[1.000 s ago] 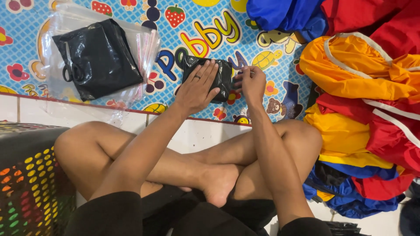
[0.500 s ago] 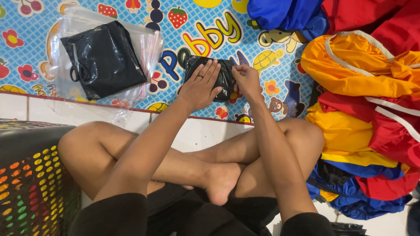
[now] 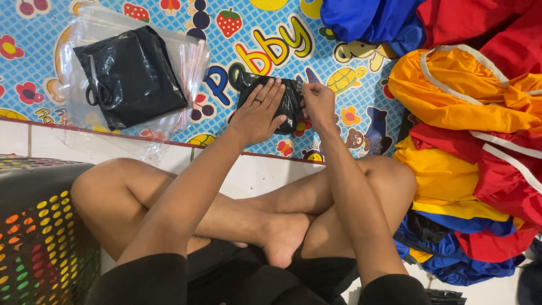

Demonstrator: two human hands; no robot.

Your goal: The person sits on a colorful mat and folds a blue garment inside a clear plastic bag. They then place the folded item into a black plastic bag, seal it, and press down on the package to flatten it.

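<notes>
Colourful cartoon-printed floor mat [image 3: 350, 62], seen from above; folded black bundle [image 3: 289, 100] lies on it, long axis running left to right; left hand [image 3: 259, 113] presses flat on its left half, fingers spread; right hand [image 3: 317, 104] pinches its right edge (both equally near); scissors [image 3: 96, 93] lie well apart.

- Bare play mat [image 3: 271, 34] lies open beyond the small black bundle [image 3: 288, 99].
- To the left, clear bags [image 3: 192, 62] under a black folded piece [image 3: 132, 73] block passage.
- To the right, piled garments [image 3: 468, 96] crowd close.
- A perforated basket [image 3: 39, 237] stands beside the left knee.
</notes>
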